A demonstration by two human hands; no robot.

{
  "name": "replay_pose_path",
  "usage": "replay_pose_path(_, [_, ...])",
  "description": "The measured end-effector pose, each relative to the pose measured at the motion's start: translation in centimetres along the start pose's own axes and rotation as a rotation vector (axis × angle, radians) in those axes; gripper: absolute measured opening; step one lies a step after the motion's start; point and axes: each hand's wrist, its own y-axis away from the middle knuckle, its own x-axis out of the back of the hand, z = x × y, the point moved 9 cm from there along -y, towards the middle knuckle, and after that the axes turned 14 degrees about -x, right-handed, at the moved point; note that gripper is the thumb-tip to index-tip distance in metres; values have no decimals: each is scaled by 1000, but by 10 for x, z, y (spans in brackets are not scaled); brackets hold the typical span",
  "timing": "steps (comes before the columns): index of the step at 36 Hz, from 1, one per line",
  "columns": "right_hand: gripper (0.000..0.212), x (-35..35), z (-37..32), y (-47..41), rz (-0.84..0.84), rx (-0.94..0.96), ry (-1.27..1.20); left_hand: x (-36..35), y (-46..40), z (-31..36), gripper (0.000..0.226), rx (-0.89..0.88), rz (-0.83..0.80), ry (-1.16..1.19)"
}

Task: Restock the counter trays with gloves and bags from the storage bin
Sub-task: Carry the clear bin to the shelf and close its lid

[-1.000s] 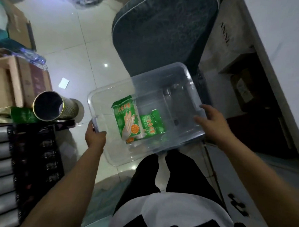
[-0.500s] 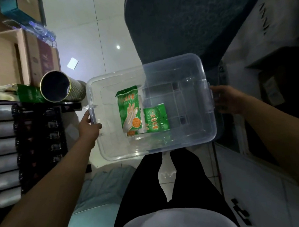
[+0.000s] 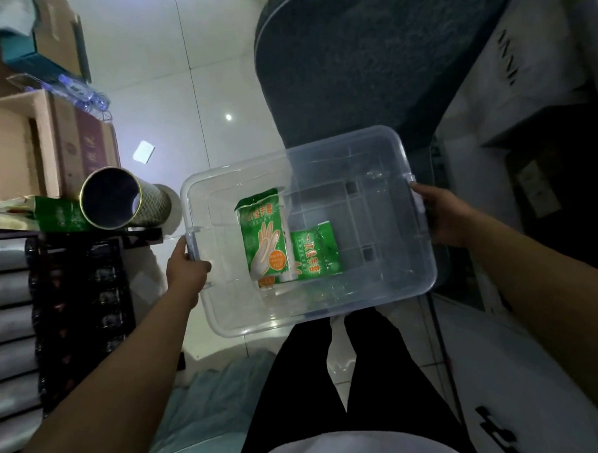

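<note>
The clear plastic bin is held above the tiled floor, in front of the person's legs. The left hand grips the handle on the bin's 9 o'clock end, fingers curled over the rim. The right hand grips the handle on the 3 o'clock end, thumb on top of the rim and fingers wrapped beneath.

Two green packs lie on the bin's floor, left of its centre. The larger glove pack, printed with a hand outline, lies lengthwise from 12 to 6 o'clock. The smaller green pack lies just beside it at 3 o'clock, touching or slightly overlapping its edge; which one cannot be told.

At 9 o'clock from the bin, a metal tube lies on its side with its open end toward the camera, next to a green carton. Cardboard boxes stand at 10 o'clock. A dark grey padded surface fills the area at 12 o'clock, beyond the bin. A small white card lies on the floor at 10 o'clock.
</note>
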Motion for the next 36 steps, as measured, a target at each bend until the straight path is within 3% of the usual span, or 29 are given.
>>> replay_pose_path(7, [57,22,31,39,214,41,-33,-3,-3,21,70,93,-185,21])
replay_pose_path(14, [49,71,132,97,342,-4,-238,-51,0,80,70,4,-432,-61])
replay_pose_path(17, [52,83,188,123,361,-12,-361,-83,17,107,64,-47,-514,-114])
replay_pose_path(21, [56,103,273,150,393,-47,-509,-133,47,135,37,-101,-643,-232])
replay_pose_path(28, [41,113,445,178,436,-138,-888,-219,151,160,16,-308,-872,-447])
replay_pose_path(33, [34,97,565,199,485,-100,-1128,-269,253,164,16,-503,-1015,-561])
replay_pose_path(36, [41,83,641,212,507,-72,-1272,-292,322,155,19,-603,-1073,-623])
